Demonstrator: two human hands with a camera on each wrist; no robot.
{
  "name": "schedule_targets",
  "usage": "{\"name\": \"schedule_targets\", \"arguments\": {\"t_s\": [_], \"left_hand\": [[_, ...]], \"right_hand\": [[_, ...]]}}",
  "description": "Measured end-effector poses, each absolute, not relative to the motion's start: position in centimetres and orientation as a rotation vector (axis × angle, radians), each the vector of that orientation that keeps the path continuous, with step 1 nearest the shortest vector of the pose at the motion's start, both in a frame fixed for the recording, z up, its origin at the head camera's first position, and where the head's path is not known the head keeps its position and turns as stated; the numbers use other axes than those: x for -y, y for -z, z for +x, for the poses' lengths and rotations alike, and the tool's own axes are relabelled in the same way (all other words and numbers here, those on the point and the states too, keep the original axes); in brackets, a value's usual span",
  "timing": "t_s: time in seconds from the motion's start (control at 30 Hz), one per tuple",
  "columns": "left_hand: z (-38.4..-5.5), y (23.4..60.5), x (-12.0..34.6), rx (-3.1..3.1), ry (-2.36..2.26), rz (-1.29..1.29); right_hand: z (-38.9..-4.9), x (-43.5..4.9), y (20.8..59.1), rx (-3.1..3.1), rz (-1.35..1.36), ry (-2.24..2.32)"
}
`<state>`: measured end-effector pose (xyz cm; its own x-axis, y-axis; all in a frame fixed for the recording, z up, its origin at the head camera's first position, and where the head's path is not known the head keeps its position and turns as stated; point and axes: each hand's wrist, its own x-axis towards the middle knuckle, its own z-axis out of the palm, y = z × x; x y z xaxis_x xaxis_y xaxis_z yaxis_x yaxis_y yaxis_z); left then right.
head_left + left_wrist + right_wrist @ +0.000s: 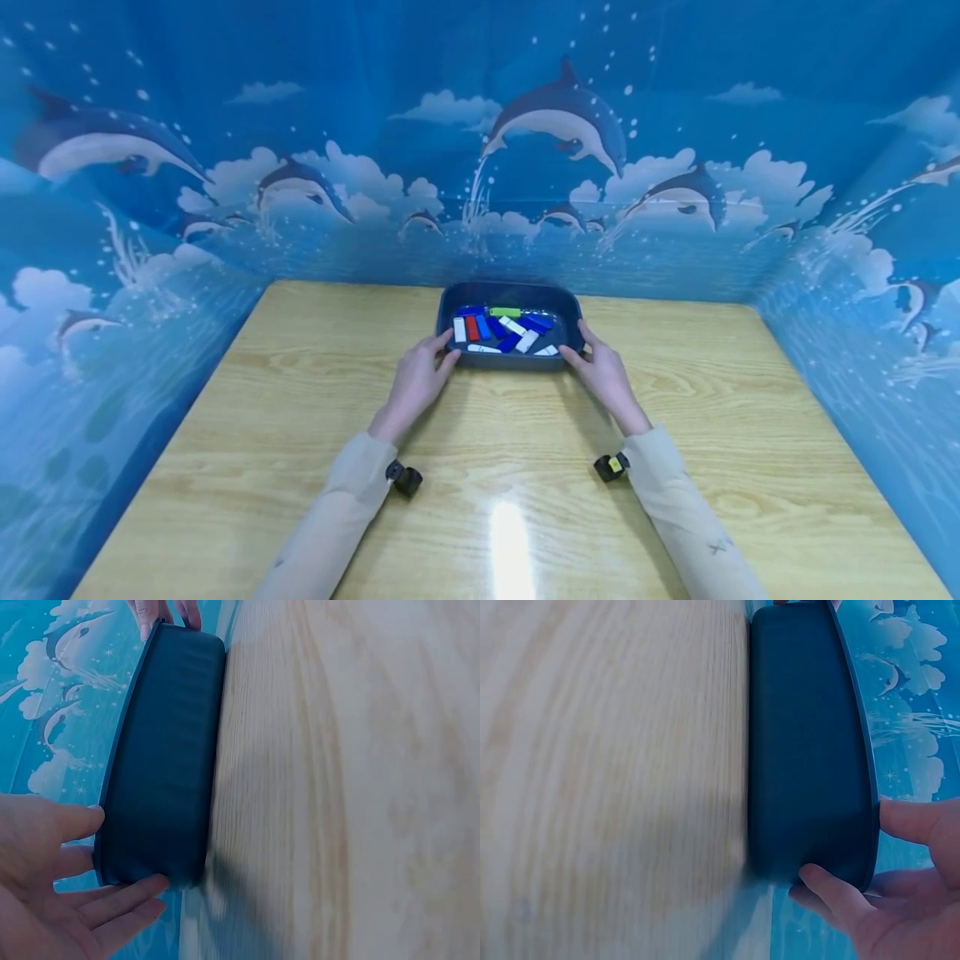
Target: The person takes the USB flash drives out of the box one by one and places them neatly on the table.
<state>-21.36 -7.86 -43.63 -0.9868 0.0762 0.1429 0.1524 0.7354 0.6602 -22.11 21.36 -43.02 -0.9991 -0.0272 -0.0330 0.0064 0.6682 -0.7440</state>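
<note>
A dark blue-grey plastic basin (517, 362) stands at the far edge of the table, its long front wall turned toward me. My left hand (422, 375) grips its left end, thumb at the rim and fingers spread along the outside of the end wall. At the opposite end my right hand (604, 379) holds the basin the same way, as the right wrist view shows with its thumb (906, 819) at the rim. Inside lie several small flat oblong pieces (473, 327) in white, blue, red and green, loosely jumbled on the bottom.
The wood-grain table (300, 400) stretches from the basin toward me, with a bright light reflection near its front. A blue dolphin-printed curtain (360, 100) encloses the back and both sides, close behind the basin. Black wrist cameras (405, 481) hang at both cuffs.
</note>
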Motion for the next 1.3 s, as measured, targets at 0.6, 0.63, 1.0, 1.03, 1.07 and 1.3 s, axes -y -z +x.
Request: {"name": "schedule_targets", "arguments": {"t_s": [0.6,0.63,1.0,1.03,1.07,1.3], "left_hand": [[-18.3,43.2,8.0,2.827,1.002,-0.197],[-18.2,43.2,8.0,2.829,0.988,-0.202],[-16.6,42.9,8.3,2.839,0.944,-0.247],[-16.5,42.9,8.4,2.840,0.941,-0.249],[-16.4,42.9,8.4,2.841,0.936,-0.252],[-15.6,42.9,8.6,2.854,0.919,-0.246]], "right_hand": [[-19.6,-21.7,43.0,-2.847,-0.083,1.240],[-19.5,-21.7,42.9,-2.848,-0.085,1.241],[-17.8,-21.8,43.1,-2.855,-0.087,1.204],[-17.7,-21.7,43.0,-2.862,-0.082,1.191],[-17.6,-21.6,43.0,-2.866,-0.079,1.182],[-16.7,-21.4,42.8,-2.904,-0.092,1.140]]}}
